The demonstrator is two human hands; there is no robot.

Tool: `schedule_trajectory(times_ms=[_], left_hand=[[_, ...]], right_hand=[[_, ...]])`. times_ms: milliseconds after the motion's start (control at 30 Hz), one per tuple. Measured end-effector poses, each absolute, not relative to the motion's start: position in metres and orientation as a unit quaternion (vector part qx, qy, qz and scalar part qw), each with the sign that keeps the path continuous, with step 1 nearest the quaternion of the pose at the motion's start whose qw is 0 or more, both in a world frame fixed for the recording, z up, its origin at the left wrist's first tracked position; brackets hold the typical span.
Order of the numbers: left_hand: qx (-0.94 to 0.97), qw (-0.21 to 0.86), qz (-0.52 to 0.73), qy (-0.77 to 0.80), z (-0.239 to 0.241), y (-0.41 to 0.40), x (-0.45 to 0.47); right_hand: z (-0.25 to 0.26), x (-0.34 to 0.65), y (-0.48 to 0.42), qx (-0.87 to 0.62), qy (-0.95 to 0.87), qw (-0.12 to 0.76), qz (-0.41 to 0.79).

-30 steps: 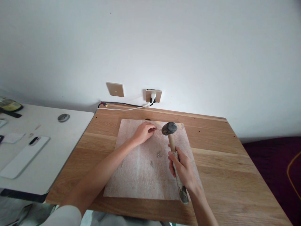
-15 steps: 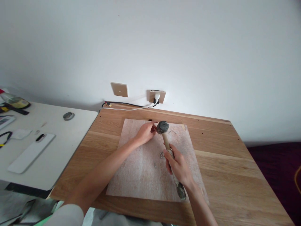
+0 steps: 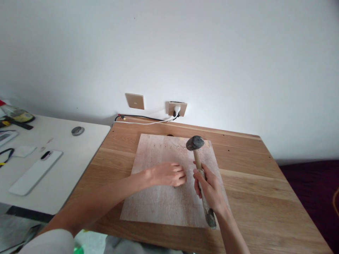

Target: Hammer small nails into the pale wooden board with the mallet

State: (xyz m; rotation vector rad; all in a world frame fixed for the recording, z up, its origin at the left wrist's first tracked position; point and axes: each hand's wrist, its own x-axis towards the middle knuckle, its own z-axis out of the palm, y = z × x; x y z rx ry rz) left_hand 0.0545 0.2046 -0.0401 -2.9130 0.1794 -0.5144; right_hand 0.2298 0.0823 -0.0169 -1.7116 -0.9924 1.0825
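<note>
Since the earlier frame our left hand point(image 3: 168, 174) has come back from the far edge of the board to its middle, and the hammer has swung a little to the right.

Going down in size: the wooden table point(image 3: 243, 169) carries the pale board point(image 3: 156, 208), which lies flat and, as far as we can see, unclamped. Over the board's far right part the hammer point(image 3: 195, 143) is held with its head raised. Our right hand point(image 3: 209, 187) is clenched around the handle about halfway along. Our left hand rests palm down on the board just beside that handle with its fingers curled under. We cannot tell whether they pinch anything, since whatever lies beneath them is hidden.

We judge the risk to be closeness. With the left fingers this near the handle, a careless swing could catch them. A blow on the loose board might also make it skid across the table.
</note>
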Motion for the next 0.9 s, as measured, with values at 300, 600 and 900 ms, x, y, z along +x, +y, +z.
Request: schedule_trajectory(times_ms=[300,600,900], left_hand=[[-0.968,0.138,-0.198,0.065,-0.034,0.207,0.057],[-0.982,0.002,-0.177,-0.062,-0.033,0.227,0.048],[-0.872,-0.235,-0.225,-0.366,-0.053,0.270,0.050]], right_hand=[[-0.018,0.231,0.074,-0.693,-0.387,0.425,0.436],[-0.017,0.231,0.075,-0.692,-0.383,0.426,0.439],[-0.018,0.227,0.075,-0.685,-0.394,0.425,0.442]])
